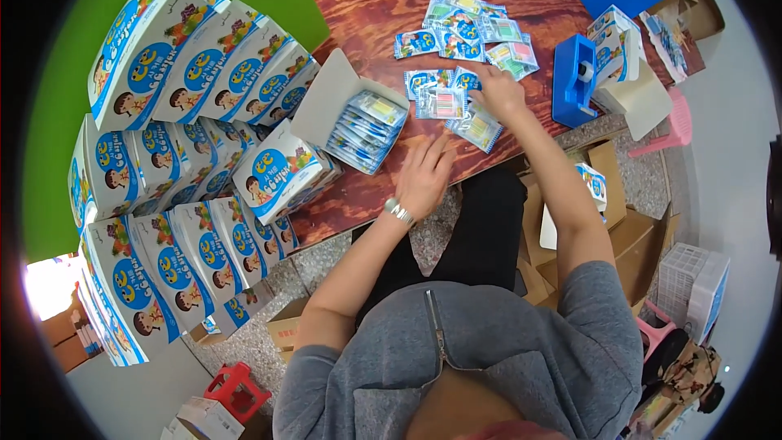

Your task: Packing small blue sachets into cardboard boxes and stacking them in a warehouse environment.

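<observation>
Several small blue-and-white sachets with clear windows lie loosely piled on the wooden table, in a farther group (462,35) and a nearer group (440,103). My right hand (498,94) is over the nearer group, thumb and fingers closed around a blue sachet (466,80). My left hand (423,175) rests on the table near its front edge, fingers stretched out and holding nothing; a metal watch is on that wrist. Just left of it, an open white carton (336,100) with its lid raised holds a tight row of sachets (366,132).
Stacked printed cartons (195,73) rise along the left, one closed carton (281,171) beside the open one. A blue tape dispenser (574,81) stands on the right, next to another open carton (615,49). Cardboard boxes (635,253) and a red stool (236,393) are on the floor.
</observation>
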A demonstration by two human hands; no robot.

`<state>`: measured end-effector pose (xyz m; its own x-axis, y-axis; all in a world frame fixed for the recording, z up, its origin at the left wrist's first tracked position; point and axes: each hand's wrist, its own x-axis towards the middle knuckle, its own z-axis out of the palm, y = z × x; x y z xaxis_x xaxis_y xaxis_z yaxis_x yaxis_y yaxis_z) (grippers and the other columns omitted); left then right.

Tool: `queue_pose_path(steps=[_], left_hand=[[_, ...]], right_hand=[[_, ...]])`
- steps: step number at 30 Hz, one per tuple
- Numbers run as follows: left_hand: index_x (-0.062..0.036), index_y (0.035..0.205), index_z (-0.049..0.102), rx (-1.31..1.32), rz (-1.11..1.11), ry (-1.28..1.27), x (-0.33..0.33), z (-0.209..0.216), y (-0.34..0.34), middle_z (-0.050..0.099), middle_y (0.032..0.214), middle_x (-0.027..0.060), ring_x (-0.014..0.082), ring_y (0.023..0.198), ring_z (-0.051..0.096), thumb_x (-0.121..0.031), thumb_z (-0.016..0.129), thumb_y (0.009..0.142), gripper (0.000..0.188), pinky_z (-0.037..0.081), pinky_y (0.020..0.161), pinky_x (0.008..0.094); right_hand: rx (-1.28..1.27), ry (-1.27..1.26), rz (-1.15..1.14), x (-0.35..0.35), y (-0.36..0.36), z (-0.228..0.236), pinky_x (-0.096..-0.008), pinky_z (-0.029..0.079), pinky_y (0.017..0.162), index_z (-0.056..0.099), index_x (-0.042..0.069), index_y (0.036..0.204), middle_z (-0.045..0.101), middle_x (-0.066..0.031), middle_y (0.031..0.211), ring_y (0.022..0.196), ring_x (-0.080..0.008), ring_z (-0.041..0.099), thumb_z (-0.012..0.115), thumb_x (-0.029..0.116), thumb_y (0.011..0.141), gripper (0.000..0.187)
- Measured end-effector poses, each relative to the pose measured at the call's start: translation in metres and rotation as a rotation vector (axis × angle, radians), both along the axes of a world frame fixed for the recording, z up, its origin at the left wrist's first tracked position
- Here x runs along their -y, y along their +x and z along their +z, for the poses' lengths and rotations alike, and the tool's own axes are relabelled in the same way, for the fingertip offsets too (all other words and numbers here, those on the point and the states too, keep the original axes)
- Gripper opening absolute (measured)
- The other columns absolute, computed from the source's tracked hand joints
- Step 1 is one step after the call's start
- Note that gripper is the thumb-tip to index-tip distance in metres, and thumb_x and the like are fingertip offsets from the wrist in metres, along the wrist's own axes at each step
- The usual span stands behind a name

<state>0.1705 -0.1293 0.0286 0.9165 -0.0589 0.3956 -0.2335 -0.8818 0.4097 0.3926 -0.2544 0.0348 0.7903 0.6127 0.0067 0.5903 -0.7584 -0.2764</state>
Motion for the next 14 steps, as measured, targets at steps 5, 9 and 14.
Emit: queue_pose_path(steps=[5, 9, 14], left_hand=[[-0.0028, 0.133, 0.053, -0.101, 0.057, 0.077, 0.013, -0.024, 0.054, 0.046, 0.144, 0.0175, 0.039, 0.133, 0.042, -0.029, 0.068, 0.086, 0.055, 0.037, 0.106, 0.0563], [-0.0029, 0.134, 0.051, -0.218, 0.01, 0.078, 0.012, -0.033, 0.053, 0.044, 0.146, 0.0182, 0.0396, 0.135, 0.04, -0.032, 0.068, 0.087, 0.058, 0.034, 0.107, 0.0586], [-0.008, 0.136, 0.052, -0.076, 0.11, 0.024, 0.003, -0.046, 0.049, 0.043, 0.148, 0.0194, 0.0403, 0.137, 0.038, -0.036, 0.067, 0.089, 0.057, 0.032, 0.109, 0.0583]], right_hand=[[0.084, -0.04, 0.064, 0.012, 0.027, -0.018, -0.0473, 0.054, 0.082, 0.055, 0.013, 0.13, 0.062, -0.0192, 0.109, 0.101, -0.0393, 0.062, 0.078, 0.031, 0.076, 0.061], [-0.11, 0.175, 0.038, 0.031, 0.043, 0.0, -0.0442, 0.053, 0.083, 0.06, 0.007, 0.117, 0.064, -0.0198, 0.107, 0.101, -0.0366, 0.063, 0.079, 0.023, 0.077, 0.047], [-0.499, 0.182, 0.233, 0.049, 0.007, 0.012, -0.0413, 0.047, 0.099, 0.056, 0.009, 0.134, 0.062, -0.023, 0.125, 0.121, -0.0317, 0.059, 0.079, 0.025, 0.077, 0.064]])
